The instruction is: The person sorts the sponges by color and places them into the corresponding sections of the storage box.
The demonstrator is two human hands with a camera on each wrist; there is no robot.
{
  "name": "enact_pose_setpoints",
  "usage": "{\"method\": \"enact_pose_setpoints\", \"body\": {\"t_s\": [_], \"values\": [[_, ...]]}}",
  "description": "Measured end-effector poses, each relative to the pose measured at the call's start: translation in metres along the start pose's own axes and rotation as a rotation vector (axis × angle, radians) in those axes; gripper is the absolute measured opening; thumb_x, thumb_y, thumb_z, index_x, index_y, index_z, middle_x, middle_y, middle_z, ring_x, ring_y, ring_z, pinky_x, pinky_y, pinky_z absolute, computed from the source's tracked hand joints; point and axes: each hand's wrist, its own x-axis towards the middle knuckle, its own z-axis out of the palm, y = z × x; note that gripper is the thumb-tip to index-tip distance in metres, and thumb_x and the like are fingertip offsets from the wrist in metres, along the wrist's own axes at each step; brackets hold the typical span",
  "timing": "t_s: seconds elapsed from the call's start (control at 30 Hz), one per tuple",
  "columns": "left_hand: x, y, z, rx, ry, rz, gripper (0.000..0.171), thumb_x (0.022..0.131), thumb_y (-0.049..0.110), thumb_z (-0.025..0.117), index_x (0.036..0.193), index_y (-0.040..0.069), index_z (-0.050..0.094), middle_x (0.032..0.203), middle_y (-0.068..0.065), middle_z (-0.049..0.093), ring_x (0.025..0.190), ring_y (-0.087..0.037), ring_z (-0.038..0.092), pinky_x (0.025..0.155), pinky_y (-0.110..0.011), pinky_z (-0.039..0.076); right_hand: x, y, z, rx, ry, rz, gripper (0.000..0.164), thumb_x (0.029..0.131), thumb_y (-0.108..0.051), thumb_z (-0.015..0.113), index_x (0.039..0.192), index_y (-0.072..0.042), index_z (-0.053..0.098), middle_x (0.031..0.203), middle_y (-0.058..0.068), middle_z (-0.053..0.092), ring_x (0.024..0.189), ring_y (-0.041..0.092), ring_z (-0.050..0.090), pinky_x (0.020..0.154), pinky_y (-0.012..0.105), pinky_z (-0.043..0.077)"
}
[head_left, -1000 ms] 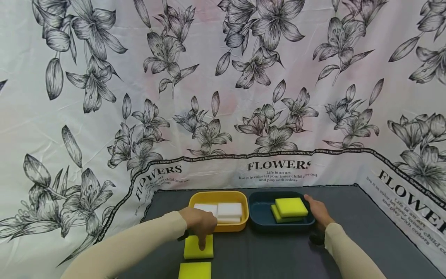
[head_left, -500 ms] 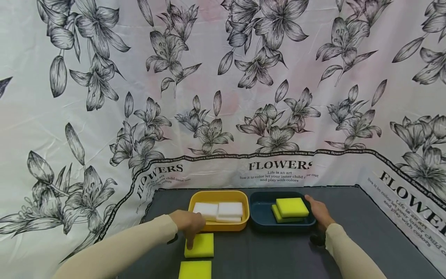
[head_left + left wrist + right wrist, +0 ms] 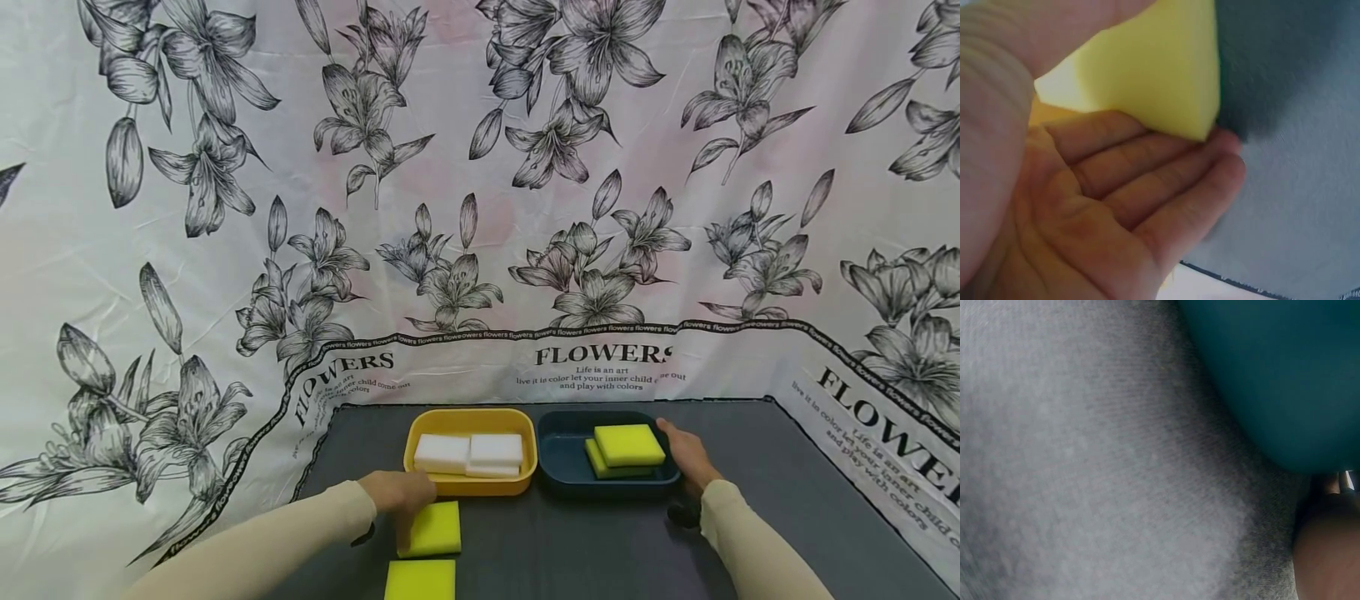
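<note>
My left hand point(image 3: 399, 493) grips a yellow sponge point(image 3: 437, 528) by its left side, on the grey table in front of the orange tray point(image 3: 412, 450). In the left wrist view the sponge point(image 3: 1154, 69) sits between the thumb above and the fingers point(image 3: 1166, 187) below. A second yellow sponge point(image 3: 420, 581) lies nearer, partly cut off by the frame. My right hand point(image 3: 686, 454) rests against the right side of the dark blue tray point(image 3: 558, 450), its fingertips near the rim. Two stacked yellow sponges point(image 3: 628, 446) lie in that tray's right half.
White sponges point(image 3: 495, 450) lie side by side in the orange tray, which stands close beside the blue one. Behind the trays a floral cloth point(image 3: 450, 375) hangs at the table's back edge. The grey table top point(image 3: 585, 550) stretches in front.
My left hand has shifted left and down, from above the near yellow sponge to its left side, uncovering the white sponges. The right hand stays at the blue tray.
</note>
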Motion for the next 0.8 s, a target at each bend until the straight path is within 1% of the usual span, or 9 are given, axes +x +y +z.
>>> {"method": "enact_pose_setpoints", "body": {"t_s": [0.07,0.2,0.27,0.4,0.5,0.57,0.7,0.77,0.8], "values": [[0.0,0.002,0.002,-0.021,0.004,-0.007,0.042,0.072,0.024,0.106,0.089,0.017,0.068,0.074,0.006,0.049,0.064,-0.01,0.044,0.058,-0.027,0.041,0.0,-0.001,0.0,0.005,-0.005,-0.002,0.107,0.11,-0.073,0.033,0.169,0.014,0.01,0.175,0.039,0.015,0.151,0.051,0.036,0.129,0.067,0.03],[0.0,0.007,0.005,-0.059,0.027,-0.041,0.041,0.072,0.019,0.106,0.089,0.018,0.068,0.076,0.006,0.056,0.064,-0.01,0.049,0.06,-0.028,0.048,0.002,0.0,-0.002,-0.013,-0.009,0.009,0.11,0.109,-0.075,0.032,0.169,0.013,0.006,0.176,0.039,0.006,0.158,0.055,0.025,0.131,0.068,0.023],[0.0,0.008,0.007,-0.067,0.037,-0.052,0.04,0.073,0.017,0.105,0.089,0.019,0.068,0.078,0.005,0.056,0.065,-0.01,0.049,0.061,-0.029,0.049,0.002,0.001,-0.003,-0.017,-0.003,0.019,0.111,0.109,-0.076,0.032,0.169,0.013,0.005,0.176,0.039,0.005,0.16,0.056,0.023,0.131,0.068,0.021],[0.002,0.009,0.012,-0.071,0.051,-0.051,0.041,0.072,0.014,0.104,0.091,0.019,0.068,0.081,0.005,0.053,0.069,-0.011,0.047,0.063,-0.029,0.048,0.002,0.001,-0.003,-0.013,-0.005,0.03,0.11,0.109,-0.075,0.032,0.169,0.013,0.005,0.176,0.039,0.007,0.158,0.055,0.025,0.131,0.068,0.023],[0.002,0.009,0.013,-0.085,0.062,-0.055,0.04,0.071,0.011,0.103,0.09,0.019,0.068,0.08,0.005,0.053,0.068,-0.011,0.046,0.062,-0.029,0.048,0.0,0.001,-0.002,-0.011,-0.007,0.028,0.111,0.109,-0.075,0.032,0.169,0.014,0.005,0.176,0.039,0.007,0.158,0.055,0.025,0.131,0.068,0.022],[0.001,0.009,0.013,-0.101,0.073,-0.067,0.039,0.072,0.009,0.102,0.089,0.019,0.068,0.081,0.004,0.053,0.069,-0.012,0.045,0.062,-0.03,0.046,-0.001,0.001,-0.002,-0.015,-0.003,0.021,0.112,0.108,-0.076,0.032,0.168,0.015,0.006,0.175,0.04,0.01,0.155,0.055,0.029,0.13,0.068,0.025],[-0.004,0.01,0.009,-0.124,0.101,-0.088,0.04,0.071,0.006,0.101,0.087,0.019,0.067,0.08,0.003,0.051,0.068,-0.013,0.044,0.059,-0.031,0.044,-0.003,0.0,0.0,-0.02,0.005,0.022,0.114,0.107,-0.078,0.031,0.168,0.016,0.008,0.173,0.041,0.014,0.15,0.053,0.035,0.129,0.067,0.03],[-0.007,0.012,0.003,-0.135,0.103,-0.094,0.039,0.072,0.007,0.101,0.088,0.019,0.067,0.084,0.002,0.052,0.068,-0.013,0.046,0.059,-0.032,0.045,-0.003,-0.001,0.0,-0.025,0.011,0.026,0.113,0.108,-0.077,0.03,0.168,0.015,0.008,0.173,0.041,0.015,0.15,0.053,0.036,0.129,0.067,0.03],[-0.01,0.013,-0.001,-0.143,0.101,-0.09,0.039,0.074,0.008,0.1,0.089,0.019,0.067,0.084,0.003,0.053,0.067,-0.013,0.048,0.059,-0.032,0.045,-0.003,-0.001,0.0,-0.027,0.011,0.03,0.113,0.108,-0.077,0.03,0.168,0.015,0.008,0.174,0.04,0.013,0.152,0.053,0.034,0.13,0.067,0.028]]}}
